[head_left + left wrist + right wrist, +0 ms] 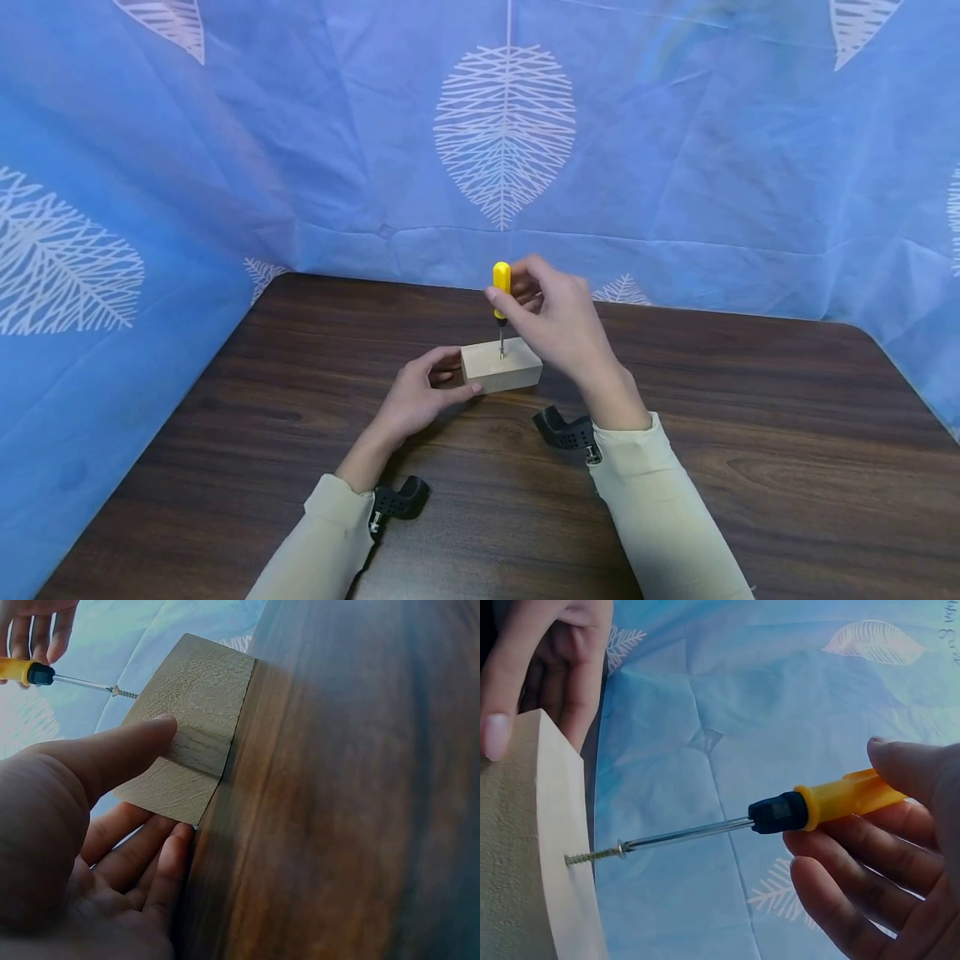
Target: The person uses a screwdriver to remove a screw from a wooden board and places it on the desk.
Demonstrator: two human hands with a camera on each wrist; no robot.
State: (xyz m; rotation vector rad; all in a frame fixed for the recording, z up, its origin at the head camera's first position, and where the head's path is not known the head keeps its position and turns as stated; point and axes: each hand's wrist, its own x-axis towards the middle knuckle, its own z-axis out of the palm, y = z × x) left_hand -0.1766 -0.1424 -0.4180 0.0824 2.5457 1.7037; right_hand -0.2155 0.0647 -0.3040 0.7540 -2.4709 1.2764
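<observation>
A pale wooden block lies on the dark table. My left hand holds it at its left end, the thumb along the near side and the fingers behind. Out of the block's top stands a screw, with part of its thread showing. A screwdriver with a yellow handle and black collar stands upright over the block, its tip at the screw head. My right hand grips the yellow handle between thumb and fingers. In the left wrist view, the thumb presses the block's side.
The dark wood-grain table spreads around the block. Behind it and to the left hangs a blue cloth with white leaf prints. A black wrist mount sits on the left sleeve and another black mount on the right.
</observation>
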